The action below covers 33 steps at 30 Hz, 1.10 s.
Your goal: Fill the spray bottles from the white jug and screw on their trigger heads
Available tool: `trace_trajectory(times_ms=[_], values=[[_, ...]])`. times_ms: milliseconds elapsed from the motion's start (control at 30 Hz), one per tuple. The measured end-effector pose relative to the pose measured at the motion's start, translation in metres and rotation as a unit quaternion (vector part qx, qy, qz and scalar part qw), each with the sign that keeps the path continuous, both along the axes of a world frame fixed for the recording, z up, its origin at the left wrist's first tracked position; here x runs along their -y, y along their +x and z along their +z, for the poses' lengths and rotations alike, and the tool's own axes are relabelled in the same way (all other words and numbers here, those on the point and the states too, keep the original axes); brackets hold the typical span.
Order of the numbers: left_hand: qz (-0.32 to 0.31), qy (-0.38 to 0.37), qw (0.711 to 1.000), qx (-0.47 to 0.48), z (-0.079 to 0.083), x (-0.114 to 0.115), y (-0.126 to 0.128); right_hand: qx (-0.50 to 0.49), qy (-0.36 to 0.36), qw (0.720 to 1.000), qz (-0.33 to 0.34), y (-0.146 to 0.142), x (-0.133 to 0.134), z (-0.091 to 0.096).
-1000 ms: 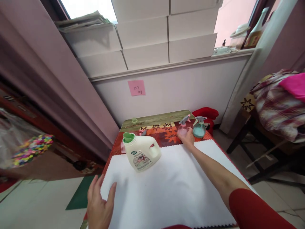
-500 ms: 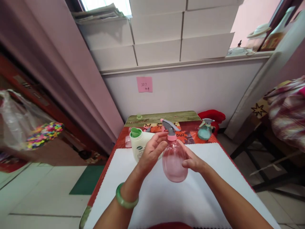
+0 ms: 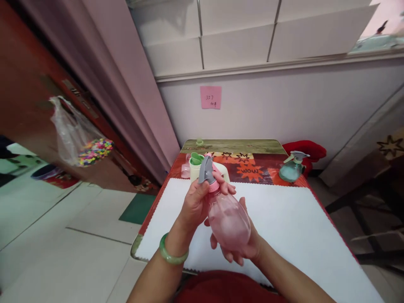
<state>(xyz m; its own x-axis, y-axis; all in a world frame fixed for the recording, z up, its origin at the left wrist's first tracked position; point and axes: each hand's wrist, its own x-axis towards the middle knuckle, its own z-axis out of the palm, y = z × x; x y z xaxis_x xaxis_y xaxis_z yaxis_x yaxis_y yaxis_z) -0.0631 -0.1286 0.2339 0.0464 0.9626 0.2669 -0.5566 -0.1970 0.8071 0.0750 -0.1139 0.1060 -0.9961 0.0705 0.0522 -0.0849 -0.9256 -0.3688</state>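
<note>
Tilted over the near part of the table is a pink see-through spray bottle (image 3: 229,221) with a grey and pink trigger head. My left hand (image 3: 195,202), a green bangle on its wrist, is closed round the bottle's neck just under the trigger. From below and the right, my right hand (image 3: 248,246) cups the bottle's body, its fingers curled beneath. Behind the trigger head stands a white jug (image 3: 195,173) with a green opening, partly hidden by the bottle and my left hand. A teal spray bottle (image 3: 291,171) stands at the table's far right.
A white cloth (image 3: 284,227) covers most of the red patterned table (image 3: 265,162). Near its back edge lies a small green cap (image 3: 200,142). A plastic bag of colourful bits (image 3: 94,151) hangs at the left, and a dark stool (image 3: 362,198) stands right.
The spray bottle has gone from upright to tilted, its head turned leftward. My left hand has closed on its neck, and my right hand has slid under its body. The view has shifted.
</note>
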Motion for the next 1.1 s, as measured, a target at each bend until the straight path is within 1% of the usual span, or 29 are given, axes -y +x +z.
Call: trace_trajectory(times_ms=[33,67,133,167,233,267,300,333,367,433,467,500,533,567,600,633,667,700,733,767,833,900,967,1000,1033,1067,1100], values=[[0.007,0.002,1.000,-0.001,-0.003,0.003,-0.004,-0.019,-0.015,0.999,0.024,-0.005,0.004,-0.002],[0.019,-0.001,1.000,-0.003,-0.006,0.006,-0.009,-0.022,-0.025,0.999,0.029,-0.009,0.007,-0.003],[0.051,-0.018,0.999,-0.001,-0.011,0.013,-0.018,0.013,-0.022,1.000,0.011,-0.014,0.013,0.000],[0.069,-0.029,0.997,0.002,-0.013,0.016,-0.022,0.040,-0.009,0.999,-0.011,-0.015,0.014,0.004],[0.108,-0.044,0.993,0.012,-0.016,0.021,-0.029,0.094,0.033,0.992,-0.077,-0.018,0.017,0.013],[0.128,-0.049,0.990,0.015,-0.018,0.024,-0.032,0.117,0.062,0.984,-0.122,-0.020,0.018,0.017],[0.150,-0.053,0.987,0.014,-0.020,0.026,-0.033,0.138,0.098,0.969,-0.178,-0.022,0.020,0.020],[0.173,-0.055,0.983,0.013,-0.022,0.027,-0.035,0.161,0.142,0.945,-0.246,-0.025,0.023,0.022],[0.196,-0.058,0.979,0.012,-0.024,0.028,-0.035,0.186,0.196,0.908,-0.321,-0.028,0.025,0.023],[0.242,-0.055,0.969,0.018,-0.027,0.029,-0.036,0.224,0.295,0.805,-0.464,-0.035,0.031,0.021],[0.259,-0.049,0.964,0.024,-0.028,0.030,-0.036,0.234,0.320,0.760,-0.515,-0.037,0.033,0.019],[0.268,-0.042,0.962,0.029,-0.028,0.030,-0.036,0.236,0.320,0.743,-0.537,-0.039,0.035,0.018],[0.272,-0.032,0.961,0.032,-0.028,0.031,-0.037,0.231,0.297,0.764,-0.524,-0.041,0.037,0.017],[0.271,-0.020,0.962,0.029,-0.028,0.031,-0.038,0.218,0.254,0.816,-0.472,-0.041,0.037,0.016],[0.266,-0.008,0.964,0.022,-0.028,0.032,-0.039,0.197,0.198,0.881,-0.383,-0.041,0.036,0.016],[0.258,0.002,0.966,0.010,-0.027,0.032,-0.041,0.170,0.138,0.937,-0.271,-0.040,0.035,0.016],[0.248,0.009,0.969,-0.004,-0.027,0.033,-0.042,0.140,0.079,0.973,-0.165,-0.039,0.032,0.015],[0.237,0.014,0.971,-0.016,-0.027,0.035,-0.044,0.113,0.026,0.990,-0.086,-0.038,0.030,0.014],[0.225,0.016,0.974,-0.027,-0.027,0.036,-0.045,0.096,-0.019,0.994,-0.044,-0.038,0.027,0.013],[0.213,0.015,0.976,-0.036,-0.027,0.037,-0.047,0.088,-0.055,0.994,-0.031,-0.037,0.025,0.011],[0.201,0.015,0.978,-0.050,-0.028,0.039,-0.048,0.093,-0.098,0.990,-0.040,-0.037,0.021,0.007],[0.207,0.016,0.976,-0.058,-0.028,0.040,-0.049,0.104,-0.094,0.988,-0.061,-0.037,0.022,0.006],[0.223,0.016,0.973,-0.057,-0.028,0.041,-0.050,0.109,-0.042,0.985,-0.129,-0.037,0.025,0.008],[0.230,0.014,0.972,-0.054,-0.028,0.040,-0.050,0.113,0.002,0.978,-0.176,-0.037,0.027,0.010],[0.236,0.009,0.970,-0.050,-0.028,0.040,-0.050,0.118,0.056,0.965,-0.229,-0.037,0.030,0.012],[0.241,0.001,0.969,-0.047,-0.027,0.039,-0.050,0.124,0.114,0.944,-0.283,-0.037,0.032,0.013],[0.246,-0.008,0.968,-0.044,-0.027,0.039,-0.048,0.131,0.175,0.916,-0.336,-0.037,0.035,0.014]])
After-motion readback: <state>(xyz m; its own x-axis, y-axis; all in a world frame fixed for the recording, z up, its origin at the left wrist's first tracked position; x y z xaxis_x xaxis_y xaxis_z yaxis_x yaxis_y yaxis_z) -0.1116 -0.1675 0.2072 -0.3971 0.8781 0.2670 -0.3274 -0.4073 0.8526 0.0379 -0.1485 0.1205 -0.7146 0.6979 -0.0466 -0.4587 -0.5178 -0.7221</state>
